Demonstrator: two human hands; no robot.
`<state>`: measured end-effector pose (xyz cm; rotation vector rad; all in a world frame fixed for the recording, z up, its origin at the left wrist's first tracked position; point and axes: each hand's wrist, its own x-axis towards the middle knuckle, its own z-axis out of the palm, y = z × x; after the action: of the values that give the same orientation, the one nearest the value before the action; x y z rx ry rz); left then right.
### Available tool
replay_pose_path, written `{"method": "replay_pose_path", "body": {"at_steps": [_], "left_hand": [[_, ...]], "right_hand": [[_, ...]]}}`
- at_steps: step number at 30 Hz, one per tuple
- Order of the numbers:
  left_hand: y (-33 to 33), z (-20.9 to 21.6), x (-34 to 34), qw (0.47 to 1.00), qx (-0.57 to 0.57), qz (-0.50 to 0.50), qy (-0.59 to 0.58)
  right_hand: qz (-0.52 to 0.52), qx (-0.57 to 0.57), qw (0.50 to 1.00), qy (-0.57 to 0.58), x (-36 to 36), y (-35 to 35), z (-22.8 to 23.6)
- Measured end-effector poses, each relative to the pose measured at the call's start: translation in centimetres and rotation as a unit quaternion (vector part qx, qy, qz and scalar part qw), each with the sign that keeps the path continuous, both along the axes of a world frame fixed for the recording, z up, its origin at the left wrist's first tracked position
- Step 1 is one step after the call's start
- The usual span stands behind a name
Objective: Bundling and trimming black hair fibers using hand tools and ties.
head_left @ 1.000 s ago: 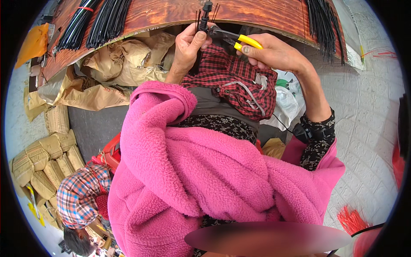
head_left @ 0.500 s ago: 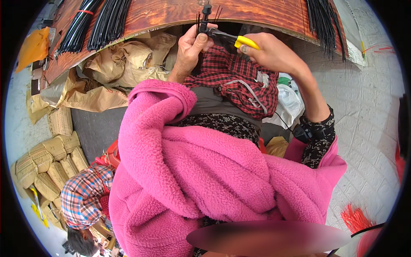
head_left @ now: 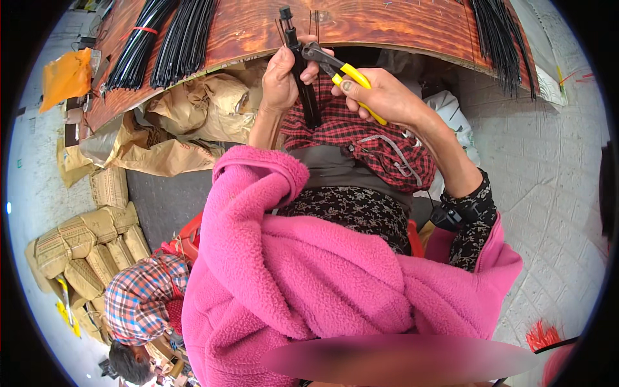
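The left hand (head_left: 282,76) clenches a black rod (head_left: 298,64) upright at the far table edge (head_left: 258,39) while the right hand (head_left: 377,95) grips pliers (head_left: 335,66) biting beside it, so a slip could pinch the left fingers.

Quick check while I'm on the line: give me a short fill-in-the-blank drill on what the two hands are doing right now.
1. The right hand grips pliers whose handles are black and ____.
2. The left hand holds a black bundle of rods in front of the ____ edge of a wooden board.
3. The pliers' head points toward the ____ hand.
4. Under both hands, on the lap, lies a red ____ cloth.

Missing words: yellow; near; left; plaid
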<state>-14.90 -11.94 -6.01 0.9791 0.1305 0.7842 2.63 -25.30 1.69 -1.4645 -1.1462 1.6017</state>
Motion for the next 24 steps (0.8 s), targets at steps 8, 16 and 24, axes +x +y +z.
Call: {"method": "replay_pose_path", "body": {"at_steps": [8,16,24], "left_hand": [[0.8,-0.5,-0.7,0.999,-0.023,0.022,-0.022],[0.9,-0.3,-0.9,0.998,-0.04,0.019,-0.036],[0.2,0.0,-0.3,0.998,-0.011,0.052,-0.019]], "right_hand": [[0.009,-0.006,1.0,0.022,-0.7,1.3,-0.2],[0.013,0.006,1.0,0.017,-0.8,1.5,-0.2],[0.003,0.02,1.0,-0.009,-0.4,1.1,0.0]]}}
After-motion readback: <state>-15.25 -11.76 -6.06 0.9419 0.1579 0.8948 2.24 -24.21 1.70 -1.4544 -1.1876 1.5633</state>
